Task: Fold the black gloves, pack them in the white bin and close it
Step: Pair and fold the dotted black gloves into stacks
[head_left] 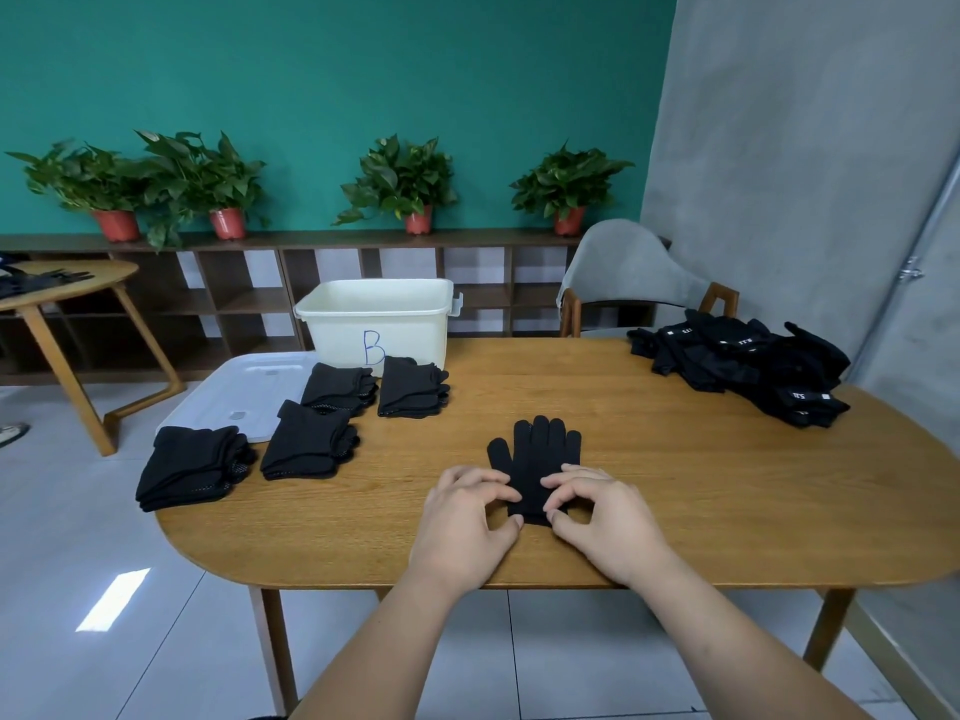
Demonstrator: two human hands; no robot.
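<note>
The left hand (467,519) and right hand (605,517) pinch the glove (540,454) by its cuff, flat on the wooden bench (701,491); teal wall (363,70) behind.

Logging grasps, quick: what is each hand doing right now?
Left hand: pinches the black glove at its cuff.
Right hand: pinches the same cuff.

One letter, "B", is showing in blue handwriting on the front wall of the white bin (415,330). Small white tags (825,396) are showing on the pile of black gloves (753,371) at the far right, their marks too small to read.
</note>
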